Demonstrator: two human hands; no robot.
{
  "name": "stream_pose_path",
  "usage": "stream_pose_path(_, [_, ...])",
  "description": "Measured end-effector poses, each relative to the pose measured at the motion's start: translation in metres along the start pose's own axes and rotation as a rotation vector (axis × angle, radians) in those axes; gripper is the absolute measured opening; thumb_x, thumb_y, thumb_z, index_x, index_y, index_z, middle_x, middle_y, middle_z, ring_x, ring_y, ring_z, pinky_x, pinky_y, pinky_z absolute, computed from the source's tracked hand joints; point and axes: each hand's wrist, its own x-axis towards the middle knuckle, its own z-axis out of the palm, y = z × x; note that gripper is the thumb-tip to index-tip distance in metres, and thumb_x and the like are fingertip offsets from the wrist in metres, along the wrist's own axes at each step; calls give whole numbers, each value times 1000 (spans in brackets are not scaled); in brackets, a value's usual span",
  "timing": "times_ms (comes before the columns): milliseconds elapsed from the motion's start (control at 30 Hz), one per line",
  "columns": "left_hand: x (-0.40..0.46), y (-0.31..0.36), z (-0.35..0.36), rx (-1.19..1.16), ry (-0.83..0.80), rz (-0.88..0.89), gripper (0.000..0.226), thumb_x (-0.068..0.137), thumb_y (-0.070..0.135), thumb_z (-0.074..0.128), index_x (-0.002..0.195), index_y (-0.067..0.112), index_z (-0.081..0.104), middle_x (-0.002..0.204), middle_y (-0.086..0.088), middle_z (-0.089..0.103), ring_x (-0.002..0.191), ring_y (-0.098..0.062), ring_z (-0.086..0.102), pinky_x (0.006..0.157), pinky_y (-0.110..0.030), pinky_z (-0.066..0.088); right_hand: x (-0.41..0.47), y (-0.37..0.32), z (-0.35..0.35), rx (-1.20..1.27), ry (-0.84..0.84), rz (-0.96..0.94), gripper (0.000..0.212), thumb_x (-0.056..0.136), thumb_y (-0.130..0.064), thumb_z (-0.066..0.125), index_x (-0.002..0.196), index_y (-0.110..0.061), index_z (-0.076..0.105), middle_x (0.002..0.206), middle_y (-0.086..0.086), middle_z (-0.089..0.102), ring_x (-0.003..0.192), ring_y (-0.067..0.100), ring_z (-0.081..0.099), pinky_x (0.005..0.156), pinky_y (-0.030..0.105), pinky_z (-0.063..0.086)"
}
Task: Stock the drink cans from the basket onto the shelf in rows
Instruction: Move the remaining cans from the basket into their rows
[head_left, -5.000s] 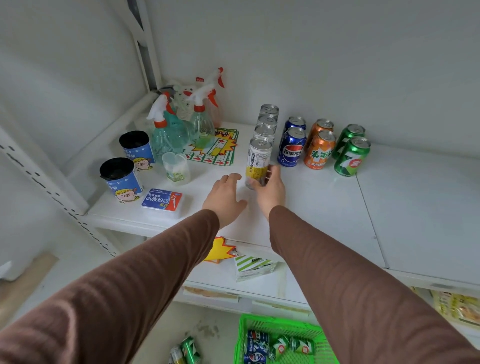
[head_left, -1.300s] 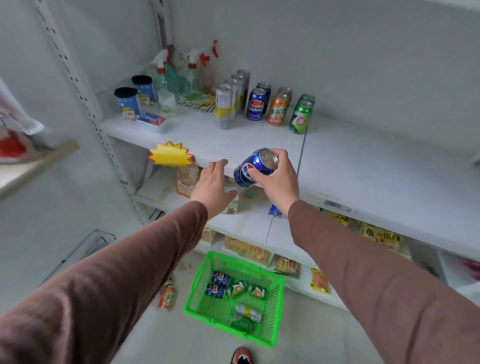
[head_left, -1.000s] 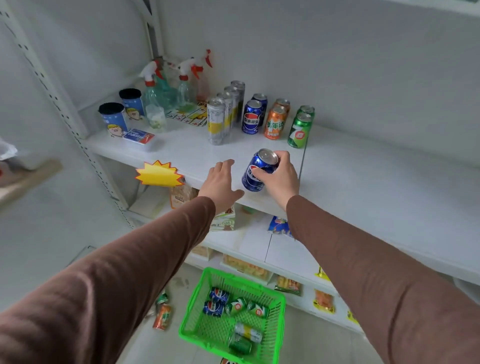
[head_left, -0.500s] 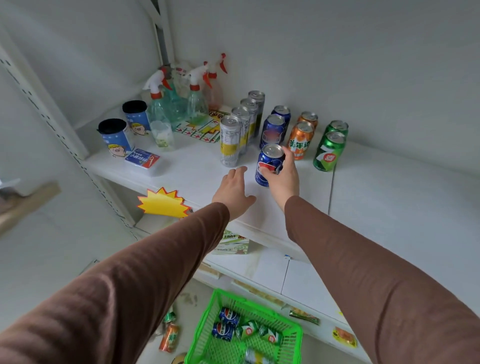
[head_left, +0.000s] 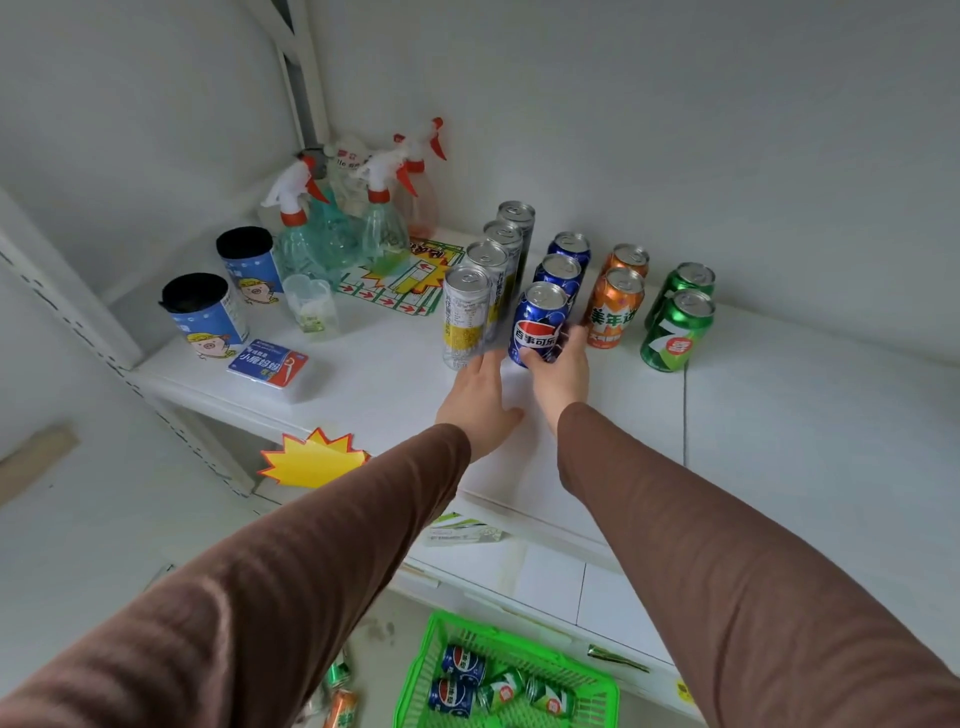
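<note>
Two brown sleeves (head_left: 311, 587) reach forward from the bottom edge. Below them on the floor stands a green basket (head_left: 415, 670), holding blue and green cans (head_left: 460, 686) lying on their sides; an orange can (head_left: 340, 712) lies on the floor just left of it. A lower shelf (head_left: 550, 577) carries a small green-and-white packet (head_left: 462, 530), and a yellow starburst tag (head_left: 311, 460) hangs at the front edge of the upper shelf (head_left: 805, 415).

On that upper shelf the left hand (head_left: 478, 400) lies flat with its fingers extended, the tips touching the base of the front slim silver-and-yellow can (head_left: 465, 322). The right hand (head_left: 558, 374) has its fingers curled around the lower part of a blue Pepsi can (head_left: 537, 325), which stands upright on the shelf at the front of the blue row, just right of the slim can.

Behind it stand two more blue cans (head_left: 558, 273). Three more slim cans (head_left: 506, 244) line up behind the front slim one. Right of the blue row are two orange cans (head_left: 615, 306), then two green cans (head_left: 675, 332), each pair one behind the other.

Further left on the shelf are a blue packet (head_left: 267, 361), two blue cartoon cups (head_left: 208, 312), a small clear cup (head_left: 311, 306), printed arrow cards (head_left: 410, 280) and several spray bottles (head_left: 332, 228) in the back corner.
</note>
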Motion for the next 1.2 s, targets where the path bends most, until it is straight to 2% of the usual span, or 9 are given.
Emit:
stream_pose_path(233, [8, 1, -2, -9, -10, 11, 81, 81, 28, 73, 148, 16, 28, 148, -9, 37, 133, -25, 39, 108, -34, 35, 4, -4, 7, -76, 28, -10, 54, 91, -7, 68, 136, -15, 39, 142, 9, 56, 129, 27, 56, 110, 44, 45])
stream_pose_path(367, [5, 3, -3, -3, -6, 15, 82, 82, 27, 72, 148, 15, 27, 148, -9, 36, 134, -25, 37, 109, -34, 34, 3, -5, 3, -44, 15, 7, 61, 89, -8, 72, 140, -16, 39, 142, 7, 57, 128, 26, 58, 109, 44, 46])
stream_pose_path(500, [-6, 2, -1, 13, 10, 4, 82, 81, 27, 72, 149, 16, 27, 147, -9, 37, 133, -26, 38, 109, -34, 35, -10, -2, -8, 26, -10, 17, 71, 88, -7, 73, 148, -20, 36, 149, 4, 50, 134, 20, 52, 111, 35, 42])
stream_pose_path(567, [-16, 2, 1, 19, 23, -6, 81, 81, 28, 72, 148, 16, 28, 148, -8, 37, 134, -25, 38, 110, -35, 36, -23, 1, -15, 7, -2, -4, 68, 91, -11, 70, 149, -20, 37, 152, 4, 46, 139, 20, 45, 113, 34, 38])
stream_pose_path(667, [-37, 2, 4, 50, 68, -3, 77, 82, 26, 70, 147, 15, 31, 148, -7, 37, 134, -26, 37, 110, -36, 36, -49, 3, -25, -9, -18, -79, 58, 95, -13, 65, 147, -21, 40, 150, 3, 46, 140, 19, 41, 106, 25, 34])
stream_pose_path(867, [-93, -8, 11, 84, 232, 36, 71, 77, 20, 69, 141, 8, 40, 138, -12, 44, 124, -32, 41, 104, -37, 36, -113, 17, -43, -124, -77, -338, 43, 94, -15, 60, 136, -19, 50, 139, -2, 53, 132, 19, 41, 109, 40, 38])
stream_pose_path(1033, [-143, -22, 26, 76, 296, 50, 67, 74, 15, 66, 137, 7, 44, 135, -11, 47, 121, -31, 43, 103, -34, 34, -173, 42, -49, -177, -97, -519, 36, 89, -13, 56, 124, -18, 58, 128, -5, 59, 123, 18, 48, 102, 40, 41])
stream_pose_path(1200, [-199, -40, 40, 52, 337, 71, 65, 74, 15, 65, 135, 8, 45, 134, -11, 46, 121, -30, 42, 104, -34, 34, -230, 75, -48, -176, -127, -538, 28, 89, -10, 56, 117, -14, 62, 118, -2, 61, 113, 19, 52, 99, 44, 44])
